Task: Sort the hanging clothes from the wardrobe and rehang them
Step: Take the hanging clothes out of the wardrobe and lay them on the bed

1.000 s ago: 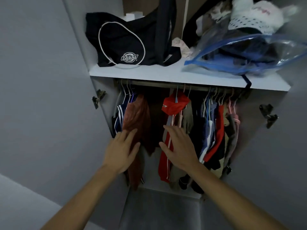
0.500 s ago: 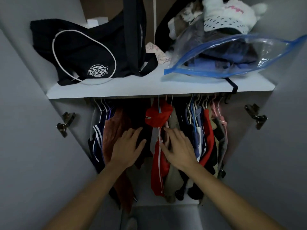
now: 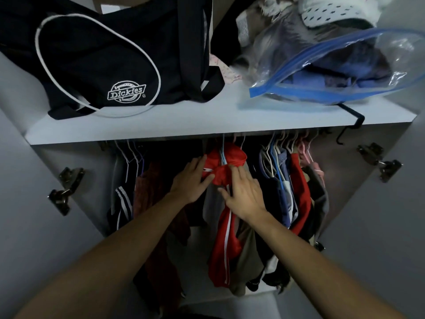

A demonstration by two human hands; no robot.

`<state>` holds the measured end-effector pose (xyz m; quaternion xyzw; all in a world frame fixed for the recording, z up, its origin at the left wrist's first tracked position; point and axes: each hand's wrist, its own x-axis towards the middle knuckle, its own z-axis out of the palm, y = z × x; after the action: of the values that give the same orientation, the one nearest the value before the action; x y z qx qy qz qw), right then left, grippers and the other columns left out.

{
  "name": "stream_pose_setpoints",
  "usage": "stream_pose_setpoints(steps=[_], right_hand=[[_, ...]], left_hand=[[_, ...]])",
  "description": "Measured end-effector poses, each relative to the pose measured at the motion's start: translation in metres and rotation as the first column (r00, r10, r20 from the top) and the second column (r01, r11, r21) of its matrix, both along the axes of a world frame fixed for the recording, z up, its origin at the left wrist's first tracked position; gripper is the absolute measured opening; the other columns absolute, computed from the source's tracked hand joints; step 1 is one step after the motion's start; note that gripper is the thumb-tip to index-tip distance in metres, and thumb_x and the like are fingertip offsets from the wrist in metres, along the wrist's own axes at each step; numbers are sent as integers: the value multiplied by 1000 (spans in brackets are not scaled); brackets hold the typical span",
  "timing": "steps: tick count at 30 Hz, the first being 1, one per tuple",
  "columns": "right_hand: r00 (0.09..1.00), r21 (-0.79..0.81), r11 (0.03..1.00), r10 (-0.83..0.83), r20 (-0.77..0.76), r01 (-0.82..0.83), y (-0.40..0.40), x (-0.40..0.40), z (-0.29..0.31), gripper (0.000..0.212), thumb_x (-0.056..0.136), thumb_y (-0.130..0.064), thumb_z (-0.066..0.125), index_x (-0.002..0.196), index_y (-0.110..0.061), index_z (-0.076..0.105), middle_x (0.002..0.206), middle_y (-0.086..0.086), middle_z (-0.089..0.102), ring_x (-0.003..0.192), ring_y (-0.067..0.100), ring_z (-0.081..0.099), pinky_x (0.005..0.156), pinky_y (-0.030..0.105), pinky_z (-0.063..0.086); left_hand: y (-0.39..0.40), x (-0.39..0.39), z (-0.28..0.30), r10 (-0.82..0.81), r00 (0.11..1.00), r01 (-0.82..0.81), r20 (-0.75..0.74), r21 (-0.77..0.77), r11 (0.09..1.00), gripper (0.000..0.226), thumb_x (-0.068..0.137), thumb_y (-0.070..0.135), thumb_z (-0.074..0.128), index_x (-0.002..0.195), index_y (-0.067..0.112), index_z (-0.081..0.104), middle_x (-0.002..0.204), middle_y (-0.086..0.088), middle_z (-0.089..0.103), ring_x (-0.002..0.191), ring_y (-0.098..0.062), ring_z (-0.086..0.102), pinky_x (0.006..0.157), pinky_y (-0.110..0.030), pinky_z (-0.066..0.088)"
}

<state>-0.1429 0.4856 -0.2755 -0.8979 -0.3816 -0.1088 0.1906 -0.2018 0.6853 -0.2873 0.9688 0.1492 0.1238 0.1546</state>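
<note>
we are barely started: every garment hangs under the white shelf. our left hand and right hand, fingers straight, press the red striped tracksuit at twelve o'clock.

Wardrobe colours

We note a red garment with white stripes, a black bag with white piping, and a blue-edged clear bag.

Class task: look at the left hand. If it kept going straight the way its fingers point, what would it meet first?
The left hand points up and slightly right, fingertips at the edge of the red garment bunched on a hanger. It would probably meet that first, though depth is unclear and it may already touch it.
</note>
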Motion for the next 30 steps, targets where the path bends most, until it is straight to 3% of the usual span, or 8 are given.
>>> stream_pose_setpoints(steps=[4,8,11,17,20,23,27,30], right_hand=[[997,-43,999,-29,68,32,-1,9,-10,64,89,-50,66,140,-17,44,136,6,50,121,29,52,95,45,49],[994,-39,998,-43,100,47,-8,20,-19,54,88,-30,69,137,-17,49,134,5,47,115,28,51,90,45,50],[991,-64,994,-82,107,90,-19,36,-23,63,77,-17,76,135,-17,52,129,7,48,112,31,52,88,47,50],[985,-66,985,-152,78,157,-35,77,-18,67,64,0,70,126,-17,54,121,11,51,108,38,55,80,47,52],[984,-35,985,-169,55,171,-34,85,-17,66,66,5,66,128,-16,53,127,11,51,111,38,53,77,46,51],[983,-30,984,-174,64,176,-32,91,-17,67,68,8,64,131,-14,54,128,12,52,113,38,52,84,48,50],[980,-60,979,-190,62,194,-31,103,-13,69,71,8,61,136,-13,54,125,14,54,115,40,53,87,48,48],[982,-64,980,-185,44,187,-31,109,-7,67,73,7,59,136,-16,52,117,15,52,111,41,55,80,45,49]], left_hand=[[6,25,-3,-57,996,57,71,9,998,81,102,64,41,166,21,16,162,-5,32,143,-27,39,105,-47,48],[8,47,-10,-74,994,73,79,15,997,92,95,73,36,166,17,17,161,-7,34,144,-29,39,109,-46,45],[6,63,-9,-84,992,80,95,49,996,103,85,79,26,164,13,23,160,-11,37,143,-32,41,112,-45,43],[7,93,-12,-45,994,40,98,49,998,118,73,87,36,159,7,31,162,-21,33,147,-37,36,118,-46,38],[10,98,-19,-59,986,38,159,131,991,112,76,88,40,148,3,47,143,-23,51,131,-41,49,108,-48,44],[20,99,-21,-36,975,-3,218,175,985,100,82,86,40,133,2,58,125,-25,58,116,-43,55,98,-48,48],[41,87,-28,14,955,-66,296,166,984,79,97,71,34,126,5,65,119,-26,61,108,-47,60,95,-49,49],[52,75,-33,34,960,-67,278,112,991,77,99,68,28,136,8,59,128,-23,59,117,-45,57,101,-50,49]])
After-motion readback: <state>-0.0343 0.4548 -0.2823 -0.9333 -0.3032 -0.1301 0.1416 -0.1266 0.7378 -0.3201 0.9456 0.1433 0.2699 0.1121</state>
